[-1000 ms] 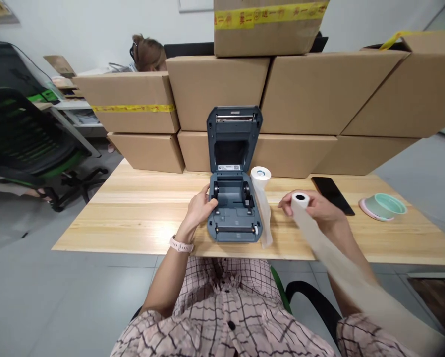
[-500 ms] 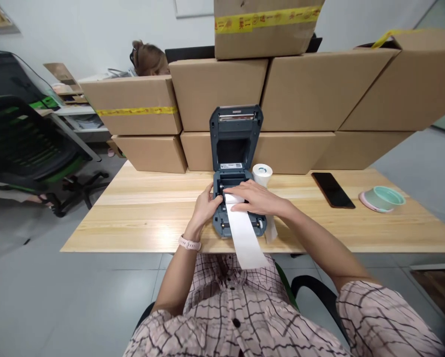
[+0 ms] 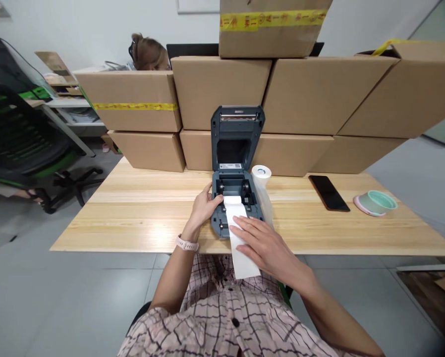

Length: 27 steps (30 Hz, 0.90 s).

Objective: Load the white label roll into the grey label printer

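Observation:
A dark grey label printer (image 3: 217, 216) stands on the table with its lid (image 3: 237, 131) tipped up. Inside sits a small roll of white label paper (image 3: 232, 200), and its loose strip (image 3: 245, 265) runs out over the table's front edge. My left hand (image 3: 203, 208) grips the printer's left side, its thumb over the inner rim near the roll. Flat on the strip lies my right hand (image 3: 263, 243), fingers stretched out, at the printer's front. Part of the strip and the printer's front right corner are hidden under it.
Beside the printer stands a second white roll (image 3: 261, 173), with a length of paper trailing from it. A phone (image 3: 328, 192) and a green bowl (image 3: 379, 202) are at the right. Stacked cardboard boxes (image 3: 222, 94) line the back; a person's head (image 3: 148, 52) shows behind them.
My right hand has moved from the paper roll down toward me along the strip, uncovering the printer's inside. My left hand keeps its hold.

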{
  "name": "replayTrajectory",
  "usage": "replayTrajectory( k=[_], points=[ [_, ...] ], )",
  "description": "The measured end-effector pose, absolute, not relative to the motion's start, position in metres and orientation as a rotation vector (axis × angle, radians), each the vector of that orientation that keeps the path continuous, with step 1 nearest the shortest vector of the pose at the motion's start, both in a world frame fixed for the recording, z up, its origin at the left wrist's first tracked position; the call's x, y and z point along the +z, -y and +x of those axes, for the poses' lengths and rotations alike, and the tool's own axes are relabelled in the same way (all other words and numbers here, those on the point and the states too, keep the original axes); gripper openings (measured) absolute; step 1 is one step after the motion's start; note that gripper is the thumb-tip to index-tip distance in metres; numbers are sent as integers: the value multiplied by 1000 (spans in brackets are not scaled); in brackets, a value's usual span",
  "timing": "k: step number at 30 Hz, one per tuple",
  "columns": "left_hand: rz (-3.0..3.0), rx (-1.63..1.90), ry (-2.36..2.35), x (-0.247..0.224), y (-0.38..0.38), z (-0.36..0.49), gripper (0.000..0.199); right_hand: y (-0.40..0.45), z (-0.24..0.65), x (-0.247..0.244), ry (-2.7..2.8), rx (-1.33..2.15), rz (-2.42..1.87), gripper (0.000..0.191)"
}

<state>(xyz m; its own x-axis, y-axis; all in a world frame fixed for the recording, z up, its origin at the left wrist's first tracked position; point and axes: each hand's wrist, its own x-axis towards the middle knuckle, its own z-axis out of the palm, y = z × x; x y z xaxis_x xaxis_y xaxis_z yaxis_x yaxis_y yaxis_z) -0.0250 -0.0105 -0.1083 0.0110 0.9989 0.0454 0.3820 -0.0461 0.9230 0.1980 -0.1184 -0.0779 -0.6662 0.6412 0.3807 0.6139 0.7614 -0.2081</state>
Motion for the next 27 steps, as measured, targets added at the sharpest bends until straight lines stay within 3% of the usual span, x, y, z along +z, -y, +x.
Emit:
replayTrajectory(
  k=[27],
  points=[
    [1592, 903, -1707, -91, 17, -20, 65, 140, 156, -84, 2442, -210, -1200, 44]
  ],
)
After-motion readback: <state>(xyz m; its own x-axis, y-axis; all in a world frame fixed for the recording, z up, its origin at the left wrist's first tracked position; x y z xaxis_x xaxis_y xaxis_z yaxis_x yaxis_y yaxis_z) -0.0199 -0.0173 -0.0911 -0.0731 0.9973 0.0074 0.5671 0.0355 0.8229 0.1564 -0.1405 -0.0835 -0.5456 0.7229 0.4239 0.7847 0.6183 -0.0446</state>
